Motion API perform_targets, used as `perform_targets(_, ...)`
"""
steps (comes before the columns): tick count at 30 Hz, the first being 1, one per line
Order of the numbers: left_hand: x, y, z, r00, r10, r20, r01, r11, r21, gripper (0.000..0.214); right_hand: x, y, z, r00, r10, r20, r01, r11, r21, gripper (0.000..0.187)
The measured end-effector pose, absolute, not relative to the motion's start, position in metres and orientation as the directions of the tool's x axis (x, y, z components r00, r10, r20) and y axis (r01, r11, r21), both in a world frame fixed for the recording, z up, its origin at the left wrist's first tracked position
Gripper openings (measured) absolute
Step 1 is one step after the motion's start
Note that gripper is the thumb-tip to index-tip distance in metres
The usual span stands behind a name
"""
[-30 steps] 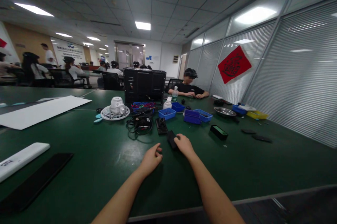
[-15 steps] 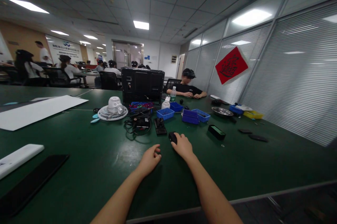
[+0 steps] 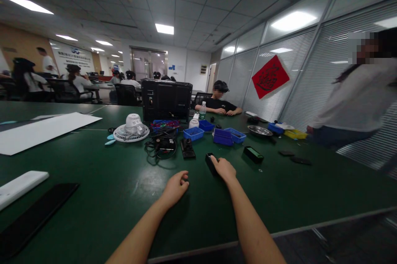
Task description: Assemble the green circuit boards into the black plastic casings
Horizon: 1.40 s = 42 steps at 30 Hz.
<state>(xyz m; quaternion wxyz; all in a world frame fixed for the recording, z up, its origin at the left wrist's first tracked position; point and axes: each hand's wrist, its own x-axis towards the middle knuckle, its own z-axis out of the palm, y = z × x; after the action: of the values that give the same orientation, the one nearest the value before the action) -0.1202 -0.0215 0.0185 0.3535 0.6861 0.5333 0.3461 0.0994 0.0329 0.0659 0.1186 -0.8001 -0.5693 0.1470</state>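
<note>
On the green table (image 3: 108,198) my right hand (image 3: 223,169) grips a small black box-like object (image 3: 211,161), which sticks out beyond the fingers. My left hand (image 3: 175,188) rests on the tabletop a little to the left. Its fingers are curled in, and whatever is under them is hidden. A black device with a lens (image 3: 187,148) and a tangle of black cables (image 3: 162,146) lie just beyond both hands.
A white fan (image 3: 130,129), blue bins (image 3: 193,133), a black case (image 3: 166,100), a metal bowl (image 3: 259,131) and a black-green box (image 3: 253,154) lie farther back. A white sheet (image 3: 40,129) lies at left. One person sits across the table; another stands at right (image 3: 356,102).
My right hand has shifted the black object a little to the right. A standing person has come into view at the right edge. My left hand has stayed put.
</note>
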Motion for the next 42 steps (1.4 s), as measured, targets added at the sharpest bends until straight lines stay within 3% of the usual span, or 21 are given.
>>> perform_targets(3, -0.12, -0.022, 0.019, 0.192, 0.977, 0.091, 0.488, -0.176, 0.855, 0.043, 0.097, 0.031, 0.065, 0.281, 0.957, -0.076, 0.9, -0.29, -0.325, 0.067)
perform_targets(6, -0.12, -0.021, 0.017, 0.188, 0.977, 0.096, 0.487, -0.178, 0.855, 0.043, 0.095, 0.03, 0.066, 0.311, 0.949, -0.046, 0.896, -0.309, -0.319, 0.055)
perform_targets(9, -0.12, -0.021, 0.015, 0.187, 0.977, 0.107, 0.486, -0.187, 0.854, 0.042, 0.095, 0.028, 0.07, 0.369, 0.929, -0.009, 0.859, -0.345, -0.377, 0.048)
perform_targets(12, -0.12, -0.02, 0.015, 0.195, 0.975, 0.106, 0.48, -0.189, 0.857, 0.042, 0.096, 0.026, 0.074, 0.423, 0.897, 0.128, 0.83, -0.327, -0.451, 0.047)
perform_targets(18, -0.12, -0.02, 0.016, 0.166, 0.981, 0.102, 0.454, -0.168, 0.875, 0.04, 0.091, 0.022, 0.07, 0.361, 0.716, 0.597, 0.862, -0.011, -0.507, 0.039)
perform_targets(21, -0.12, -0.018, 0.018, 0.099, 0.99, 0.096, 0.397, -0.128, 0.909, 0.037, 0.083, 0.02, 0.064, 0.271, 0.657, 0.703, 0.825, 0.218, -0.521, 0.04)
perform_targets(25, -0.123, -0.014, 0.02, -0.047, 0.998, 0.043, 0.308, -0.027, 0.951, 0.033, 0.066, 0.017, 0.056, 0.075, 0.729, 0.68, 0.829, 0.333, -0.449, 0.036)
perform_targets(29, -0.126, -0.01, 0.022, -0.134, 0.991, -0.026, 0.225, 0.056, 0.973, 0.028, 0.051, 0.014, 0.049, -0.158, 0.755, 0.636, 0.92, 0.346, -0.182, 0.03)
perform_targets(35, -0.126, -0.011, 0.025, -0.131, 0.99, -0.052, 0.204, 0.078, 0.976, 0.025, 0.037, 0.002, 0.052, -0.401, 0.772, 0.492, 0.91, 0.398, 0.118, 0.041)
perform_targets(39, -0.125, -0.012, 0.025, -0.115, 0.991, -0.062, 0.224, 0.087, 0.971, 0.027, 0.03, -0.007, 0.059, -0.534, 0.754, 0.382, 0.842, 0.515, 0.161, 0.048)
perform_targets(42, -0.126, -0.011, 0.023, -0.107, 0.993, -0.054, 0.245, 0.078, 0.966, 0.028, 0.028, -0.012, 0.063, -0.585, 0.74, 0.332, 0.806, 0.575, 0.137, 0.042)
